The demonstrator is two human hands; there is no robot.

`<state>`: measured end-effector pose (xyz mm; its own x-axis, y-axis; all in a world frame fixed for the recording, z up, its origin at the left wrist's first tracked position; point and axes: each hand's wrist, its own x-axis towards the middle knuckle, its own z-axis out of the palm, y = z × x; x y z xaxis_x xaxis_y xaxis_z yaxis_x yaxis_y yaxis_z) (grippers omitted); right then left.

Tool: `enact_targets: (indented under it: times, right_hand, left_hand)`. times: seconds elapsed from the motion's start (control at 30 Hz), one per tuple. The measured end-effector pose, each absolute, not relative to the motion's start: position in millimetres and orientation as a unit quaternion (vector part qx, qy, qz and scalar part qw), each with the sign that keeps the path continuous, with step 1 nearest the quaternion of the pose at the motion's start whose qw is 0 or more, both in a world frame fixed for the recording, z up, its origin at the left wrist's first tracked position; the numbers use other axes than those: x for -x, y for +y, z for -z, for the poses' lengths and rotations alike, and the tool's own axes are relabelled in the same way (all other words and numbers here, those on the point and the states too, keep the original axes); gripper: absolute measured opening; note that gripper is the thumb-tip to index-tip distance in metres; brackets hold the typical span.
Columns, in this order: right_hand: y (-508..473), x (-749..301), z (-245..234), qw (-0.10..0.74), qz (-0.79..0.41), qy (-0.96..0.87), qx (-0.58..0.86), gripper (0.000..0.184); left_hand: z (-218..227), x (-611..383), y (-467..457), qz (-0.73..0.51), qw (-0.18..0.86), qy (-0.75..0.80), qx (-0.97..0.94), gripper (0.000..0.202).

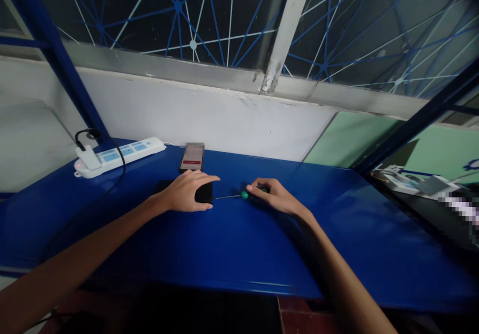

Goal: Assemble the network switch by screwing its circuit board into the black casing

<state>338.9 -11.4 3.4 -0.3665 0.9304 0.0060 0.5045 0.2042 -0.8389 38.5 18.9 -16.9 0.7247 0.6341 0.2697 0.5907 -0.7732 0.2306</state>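
My left hand (pixel 186 192) grips a flat black rectangular object (pixel 204 193) on the blue table, thumb along its near edge and fingers over its far side. What kind of object it is I cannot make out; the palm hides much of it. In my right hand (pixel 275 194) is a screwdriver (pixel 244 195) with a green and dark handle, its thin metal shaft lying level and pointing left. The shaft's tip is at the black object's right edge; whether it touches I cannot tell.
Behind my left hand a phone (pixel 192 157) leans or lies with its screen lit. A white power strip (pixel 119 155) with a plugged-in adapter and black cable sits at the back left of the blue table (pixel 232 249). Blue frame posts (pixel 419 117) flank both sides.
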Motion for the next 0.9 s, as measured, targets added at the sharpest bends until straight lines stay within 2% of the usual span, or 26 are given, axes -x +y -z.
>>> enact_targets:
  times: [0.03,0.17,0.27,0.43,0.57,0.67,0.8,0.9]
  right_hand:
    - [-12.1,-339.0,-4.8,0.274,-0.413,-0.721,0.484,0.035]
    - [-13.3,-340.4,-9.5,0.287,-0.453,-0.699,0.473,0.037]
    - [-12.1,-340.0,-8.9,0.288,-0.418,-0.7,0.502,0.038]
    - [-12.0,-337.3,-6.6,0.285,-0.329,-0.729,0.528,0.053]
    - [-16.6,-338.0,-11.7,0.28,-0.429,-0.705,0.49,0.038]
    - [-17.4,-340.2,-13.6,0.259,-0.475,-0.681,0.493,0.043]
    - [-13.3,-341.4,-8.6,0.263,-0.426,-0.694,0.518,0.041]
    - [-10.8,-340.6,-3.7,0.249,-0.384,-0.716,0.527,0.048]
  left_hand:
    - [16.6,-38.7,18.7,-0.167,0.065,0.332,-0.926,0.071]
    - [15.1,-39.6,17.9,-0.164,0.064,0.335,-0.926,0.07]
    - [14.9,-39.6,17.9,-0.166,0.065,0.334,-0.926,0.07]
    - [15.2,-39.2,18.2,-0.161,0.07,0.337,-0.925,0.071]
    - [15.0,-39.5,18.1,-0.161,0.073,0.338,-0.925,0.071]
    - [14.6,-39.5,17.8,-0.161,0.074,0.337,-0.925,0.071]
    - [15.2,-38.4,18.5,-0.169,0.07,0.331,-0.926,0.07]
    - [17.0,-38.2,19.4,-0.167,0.068,0.334,-0.925,0.071]
